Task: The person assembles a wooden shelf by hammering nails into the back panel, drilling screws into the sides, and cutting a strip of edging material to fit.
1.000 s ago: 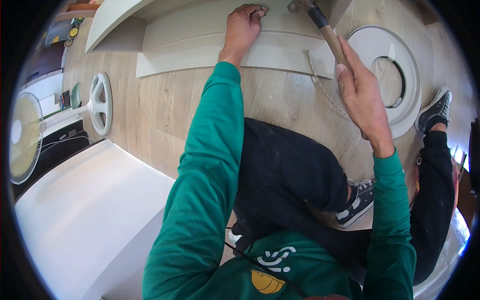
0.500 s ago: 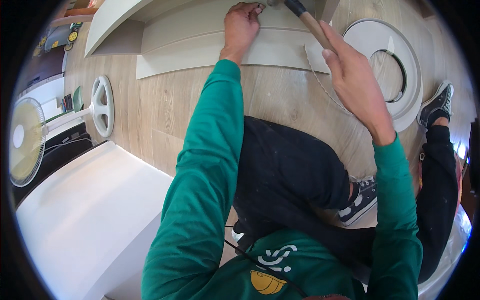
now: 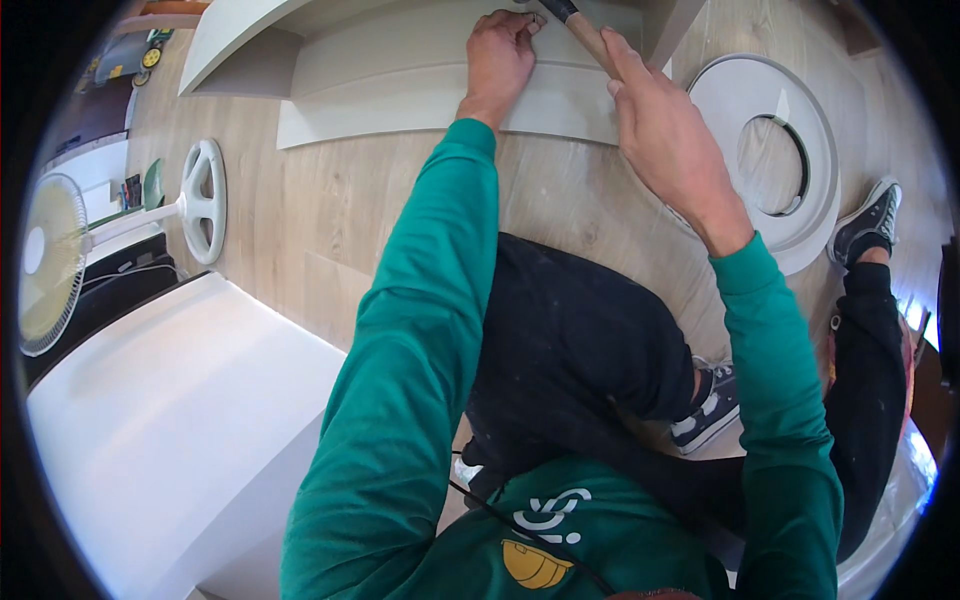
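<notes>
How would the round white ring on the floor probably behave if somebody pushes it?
The white ring lies flat, so it would probably slide rather than tip or roll. The wood-patterned floor looks fairly smooth, which may help sliding. Its rounded outline shows no sagging, so it is likely stiff.

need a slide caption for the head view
The right hand grips a hammer while the left hand pinches a tiny item over a pale panel.

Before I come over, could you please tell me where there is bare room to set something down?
The floor between the fan's base and the left sleeve looks bare, as does the white panel beside that sleeve. It is crowded at the beige boards, where left hand, hammer and right hand are close together.
</notes>
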